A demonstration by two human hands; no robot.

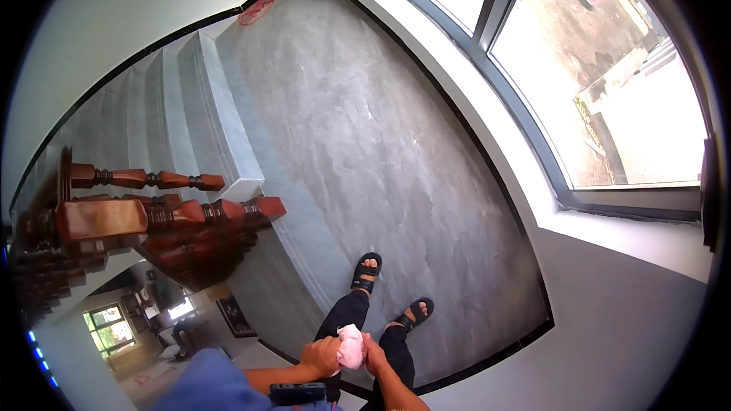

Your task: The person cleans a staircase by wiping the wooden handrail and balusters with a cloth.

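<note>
Pink cloth: the pink cloth (pixel 351 347) is bunched up at the near end of the scene, held between your two hands above your legs, clear of the landing floor (pixel 403 160).
Left hand: your left hand (pixel 321 356) is curled in a fist at the cloth's left side, so a narrow grip, holding it.
Right hand: your right hand (pixel 374 356) is closed in on the right side, also holding cloth; can't really see what the fingertips are doing.
Step in hand: looks to me like you're wringing or balling it up, tbh.
Next move: I'd say it calls for both grips staying firm and close together so no end slips loose.
Footing: your sandals (pixel 367 272) are on the floor, with the steps (pixel 205 106) dropping or rising off to the left (can't tell which) by the wooden railing (pixel 179 215).
</note>
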